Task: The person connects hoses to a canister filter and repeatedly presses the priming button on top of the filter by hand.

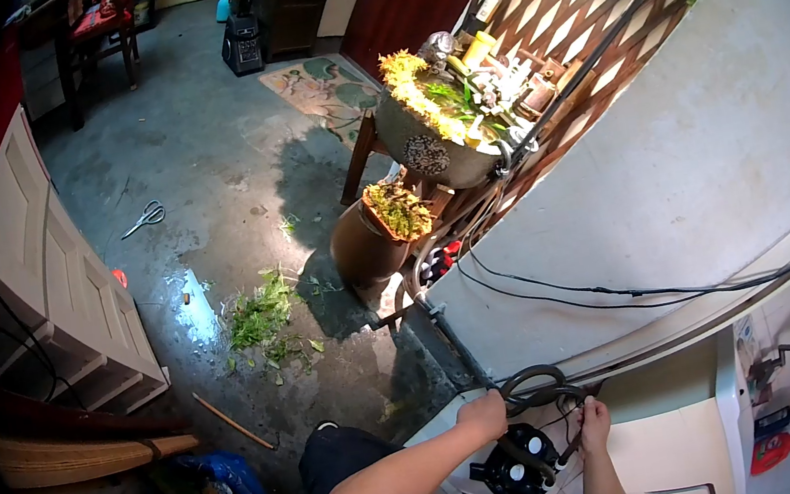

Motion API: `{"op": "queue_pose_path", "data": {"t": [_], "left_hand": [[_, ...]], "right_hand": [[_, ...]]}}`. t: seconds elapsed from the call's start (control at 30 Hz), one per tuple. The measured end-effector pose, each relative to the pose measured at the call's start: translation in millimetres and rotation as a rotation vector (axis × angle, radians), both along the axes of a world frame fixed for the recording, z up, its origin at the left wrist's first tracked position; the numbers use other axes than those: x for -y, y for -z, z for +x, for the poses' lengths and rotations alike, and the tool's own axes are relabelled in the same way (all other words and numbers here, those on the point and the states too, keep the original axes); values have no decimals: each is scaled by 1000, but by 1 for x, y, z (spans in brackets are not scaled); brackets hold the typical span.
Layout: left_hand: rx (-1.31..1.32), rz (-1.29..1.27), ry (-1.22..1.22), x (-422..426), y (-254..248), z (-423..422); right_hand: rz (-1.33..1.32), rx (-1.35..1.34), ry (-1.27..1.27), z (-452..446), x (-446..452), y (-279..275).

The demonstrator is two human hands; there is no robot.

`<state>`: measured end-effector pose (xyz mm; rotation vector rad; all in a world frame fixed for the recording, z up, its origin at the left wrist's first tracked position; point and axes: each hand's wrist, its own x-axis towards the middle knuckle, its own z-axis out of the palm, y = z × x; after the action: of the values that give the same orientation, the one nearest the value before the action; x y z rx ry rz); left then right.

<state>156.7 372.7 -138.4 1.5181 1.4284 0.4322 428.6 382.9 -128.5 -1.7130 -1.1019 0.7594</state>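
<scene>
Hose (537, 395) lies in loose loops between our two hands, just above a black canister (515, 473). Our left hand (483, 417) is closed around the loops beside it; our right hand (594, 424) has its fingers drawn narrow at their other side, though we cannot tell whether they grip. As we judge it, the looping is largely done and the lower runs look joined to the canister, below and between our hands; we see no tie, so the loops seem unsecured. Beyond our left hand, cut greens (264, 318) remain heaped on the floor (200, 153).
</scene>
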Motion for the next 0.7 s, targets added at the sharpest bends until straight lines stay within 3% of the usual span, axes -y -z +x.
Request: {"op": "queue_pose_path", "data": {"t": [0.7], "left_hand": [[-11,-6,17,0,2,1]], "right_hand": [[-10,6,-30,4,0,3]]}}
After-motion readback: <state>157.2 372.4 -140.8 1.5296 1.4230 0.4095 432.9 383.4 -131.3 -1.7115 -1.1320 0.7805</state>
